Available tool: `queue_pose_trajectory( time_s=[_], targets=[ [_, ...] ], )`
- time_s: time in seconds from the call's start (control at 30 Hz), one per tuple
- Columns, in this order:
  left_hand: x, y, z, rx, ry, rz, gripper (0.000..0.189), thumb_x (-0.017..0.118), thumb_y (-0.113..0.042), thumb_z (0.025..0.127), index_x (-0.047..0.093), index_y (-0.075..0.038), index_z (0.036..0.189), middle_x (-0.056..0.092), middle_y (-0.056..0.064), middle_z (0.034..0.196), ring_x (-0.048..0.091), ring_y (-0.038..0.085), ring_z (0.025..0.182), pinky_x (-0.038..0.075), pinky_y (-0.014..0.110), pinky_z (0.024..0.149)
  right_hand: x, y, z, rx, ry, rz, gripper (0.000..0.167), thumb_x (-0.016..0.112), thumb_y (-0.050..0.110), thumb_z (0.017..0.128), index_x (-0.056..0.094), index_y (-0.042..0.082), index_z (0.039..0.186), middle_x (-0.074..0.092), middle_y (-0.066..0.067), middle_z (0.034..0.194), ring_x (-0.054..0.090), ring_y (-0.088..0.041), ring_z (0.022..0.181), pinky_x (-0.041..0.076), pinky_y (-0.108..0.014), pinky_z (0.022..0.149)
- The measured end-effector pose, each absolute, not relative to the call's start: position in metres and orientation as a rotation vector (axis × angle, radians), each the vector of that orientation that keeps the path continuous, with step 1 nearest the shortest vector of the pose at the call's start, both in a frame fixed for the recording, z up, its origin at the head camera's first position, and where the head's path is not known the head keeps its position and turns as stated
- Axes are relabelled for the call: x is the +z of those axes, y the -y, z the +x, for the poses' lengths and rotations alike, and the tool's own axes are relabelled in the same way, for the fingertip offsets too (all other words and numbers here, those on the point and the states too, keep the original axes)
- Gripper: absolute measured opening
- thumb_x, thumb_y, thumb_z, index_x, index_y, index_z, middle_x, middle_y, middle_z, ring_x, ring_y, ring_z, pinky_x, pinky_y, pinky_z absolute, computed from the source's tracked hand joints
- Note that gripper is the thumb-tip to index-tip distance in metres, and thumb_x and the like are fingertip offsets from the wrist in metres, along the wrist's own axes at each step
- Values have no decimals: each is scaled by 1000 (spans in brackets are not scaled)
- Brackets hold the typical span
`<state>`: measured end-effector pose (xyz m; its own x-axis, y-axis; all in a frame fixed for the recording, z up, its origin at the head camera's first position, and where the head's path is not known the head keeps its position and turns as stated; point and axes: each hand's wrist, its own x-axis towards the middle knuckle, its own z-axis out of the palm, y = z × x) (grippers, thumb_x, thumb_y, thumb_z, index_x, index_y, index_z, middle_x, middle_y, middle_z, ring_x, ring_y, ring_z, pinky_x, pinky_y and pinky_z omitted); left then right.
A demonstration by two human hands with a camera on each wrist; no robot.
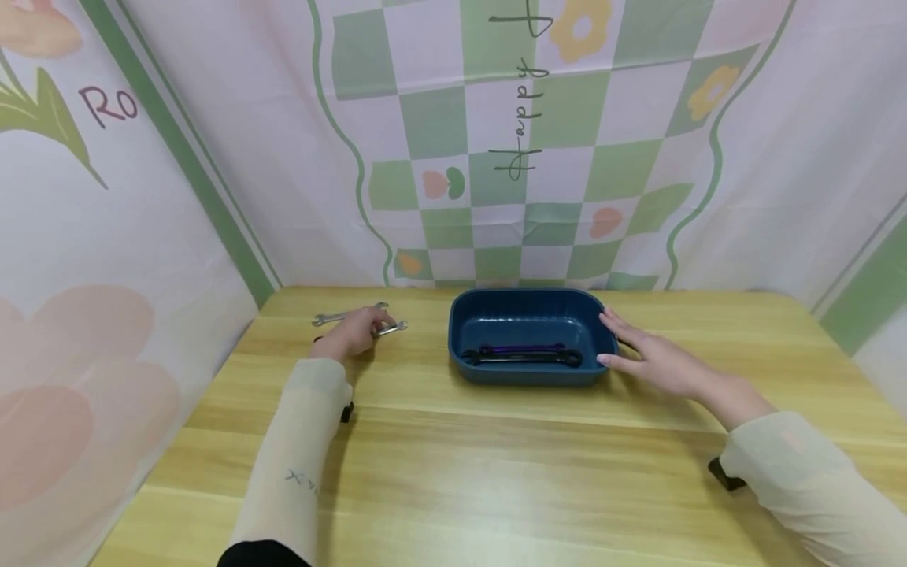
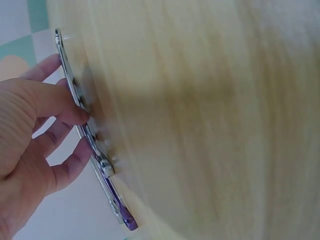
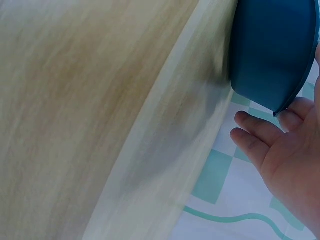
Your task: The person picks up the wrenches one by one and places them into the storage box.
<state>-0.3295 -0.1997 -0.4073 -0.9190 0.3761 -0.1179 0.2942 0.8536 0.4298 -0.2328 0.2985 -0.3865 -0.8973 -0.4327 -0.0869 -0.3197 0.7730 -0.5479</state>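
At the left of the table, my left hand (image 1: 352,332) pinches a silver wrench (image 1: 392,328) between thumb and fingers. Another silver wrench (image 1: 328,319) lies just behind that hand, partly covered by it. In the left wrist view a purple-ended wrench (image 2: 128,219) shows low beside the pinched one. My right hand (image 1: 655,361) touches the right end of a blue plastic bin (image 1: 524,378), fingers extended along its rim. Inside the bin, a black wrench (image 1: 520,357) and a purple wrench (image 1: 524,347) lie side by side near the front wall.
The wooden table (image 1: 496,472) meets a printed cloth backdrop (image 1: 496,228) right behind the bin. More cloth (image 1: 106,315) hangs along the left side. Between the left hand and the bin is a stretch of bare wood.
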Motion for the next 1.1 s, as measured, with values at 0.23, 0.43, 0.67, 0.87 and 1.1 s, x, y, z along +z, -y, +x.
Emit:
queue_pose_trajectory(
  time_s=[0.23,0.43,0.67,0.87,1.1],
  targets=[
    [-408,198,-327,601,-2795,478,45,57,14,94,68,-8,132,66,19,116,62,36,111,51,49,101,-387,-298,-232,-801,-2757,-595,84,58,43,105,12,6,165,4,-22,169,20,-57,145,23,-73,111],
    [-404,196,-324,556,-2812,461,44,56,12,96,66,-5,135,65,23,122,61,39,117,49,51,104,-387,-298,-232,-811,-2756,-603,85,57,44,104,12,6,165,5,-22,169,19,-56,145,23,-74,111],
    [-397,193,-322,511,-2842,484,44,57,14,95,68,-6,132,66,23,123,61,39,118,48,50,104,-387,-298,-233,-805,-2754,-597,85,57,45,104,11,6,165,3,-21,169,19,-56,146,23,-74,111],
    [-394,192,-319,510,-2827,495,45,59,15,91,68,-5,131,67,22,122,61,38,117,49,50,104,-386,-298,-233,-795,-2750,-595,86,57,46,104,11,7,165,3,-21,169,19,-56,145,23,-74,110],
    [-386,190,-315,546,-2823,597,34,63,4,97,68,-1,130,68,21,119,63,36,114,50,48,102,-386,-299,-234,-811,-2736,-599,85,57,45,105,10,8,165,2,-20,169,17,-57,146,22,-74,110]
  ],
)
